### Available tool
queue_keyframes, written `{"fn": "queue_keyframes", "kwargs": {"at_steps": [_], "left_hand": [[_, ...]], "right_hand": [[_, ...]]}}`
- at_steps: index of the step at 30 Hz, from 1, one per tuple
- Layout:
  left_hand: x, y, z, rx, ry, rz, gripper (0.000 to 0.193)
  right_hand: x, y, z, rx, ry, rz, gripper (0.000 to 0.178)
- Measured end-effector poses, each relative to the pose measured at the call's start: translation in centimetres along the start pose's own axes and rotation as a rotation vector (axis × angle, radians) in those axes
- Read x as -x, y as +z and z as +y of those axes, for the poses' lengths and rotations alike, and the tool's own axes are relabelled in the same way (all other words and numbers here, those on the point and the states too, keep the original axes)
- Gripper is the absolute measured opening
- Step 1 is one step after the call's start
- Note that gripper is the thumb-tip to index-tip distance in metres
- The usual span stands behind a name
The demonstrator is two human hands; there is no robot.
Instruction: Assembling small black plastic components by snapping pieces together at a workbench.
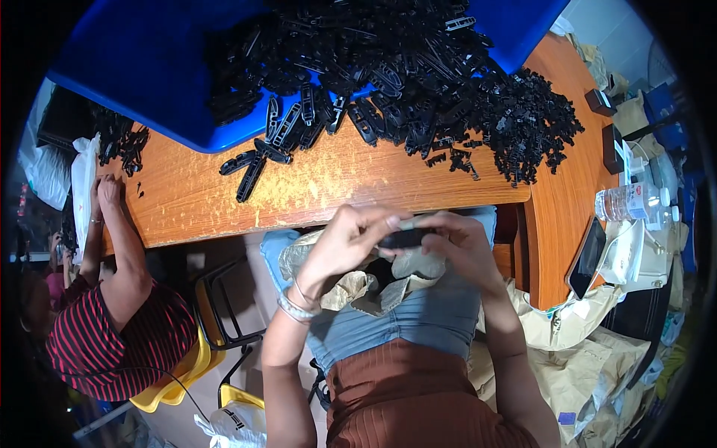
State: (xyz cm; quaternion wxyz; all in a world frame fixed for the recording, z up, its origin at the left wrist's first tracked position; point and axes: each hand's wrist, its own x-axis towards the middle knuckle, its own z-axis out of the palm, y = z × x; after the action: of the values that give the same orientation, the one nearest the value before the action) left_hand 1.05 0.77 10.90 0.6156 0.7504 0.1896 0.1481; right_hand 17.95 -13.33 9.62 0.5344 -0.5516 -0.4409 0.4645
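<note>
My left hand [349, 243] and my right hand [461, 243] come together above my lap, just off the table's near edge. Between them is a dark elongated plastic piece [407, 238], gripped at its two ends by bent fingers and thumbs. Its exact shape is partly covered by the fingers. Directly beneath lies an opened brown paper bag [366, 295] on my thighs. Ahead, long slotted black plastic pieces [287, 123] spill from a tipped blue tub [149, 97] onto the table. To their right is a heap of small toothed black parts [534, 123].
The wooden table [321, 183] spans the front and bends round to the right. At right are a phone [586, 256], a plastic bottle [624, 203] and paper sacks [582, 373]. A co-worker in a striped top [119, 343] sits at left, by yellow chairs [179, 373].
</note>
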Motion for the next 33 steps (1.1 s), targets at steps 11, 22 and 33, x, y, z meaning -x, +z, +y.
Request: {"fn": "queue_keyframes", "kwargs": {"at_steps": [11,22,33], "left_hand": [[-8.0,-2.2,-2.2,-0.917,0.204,0.586,0.024],[-7.1,-3.2,-2.6,-0.808,0.005,0.721,0.028],[-0.5,1.6,0.0,0.024,0.043,0.421,0.022]], "right_hand": [[-6.7,-3.3,1.1,1.211,-0.563,0.516,0.013],[-5.9,-2.0,2.5,1.051,-0.663,0.394,0.017],[-4.3,0.8,-1.7,0.476,-0.631,0.289,0.023]]}}
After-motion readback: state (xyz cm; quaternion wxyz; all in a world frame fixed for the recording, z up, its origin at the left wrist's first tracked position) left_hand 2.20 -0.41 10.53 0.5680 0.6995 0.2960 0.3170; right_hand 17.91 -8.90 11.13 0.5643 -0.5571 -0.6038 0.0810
